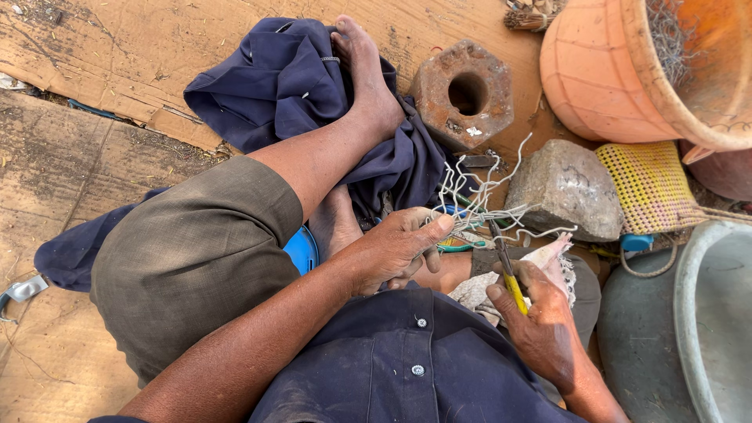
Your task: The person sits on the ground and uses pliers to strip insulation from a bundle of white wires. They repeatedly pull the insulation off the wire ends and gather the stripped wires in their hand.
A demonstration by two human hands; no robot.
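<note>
My left hand (399, 244) pinches a bundle of thin white wires (479, 200) whose bent ends fan out upward and to the right. My right hand (540, 317) grips a small tool with a yellow handle (515, 291); its dark tip points up into the wire bundle. I sit on the ground with my bare left leg and foot (362, 74) stretched out over a dark blue cloth (282, 82). A pale rag (552, 262) lies under the right hand.
A rusty hexagonal metal block with a hole (464, 94) and a grey stone (565, 188) lie just beyond the wires. An orange pot (603, 70), a yellow woven mat (648, 184) and a grey basin (709, 313) stand at the right. Cardboard (94, 47) covers the ground.
</note>
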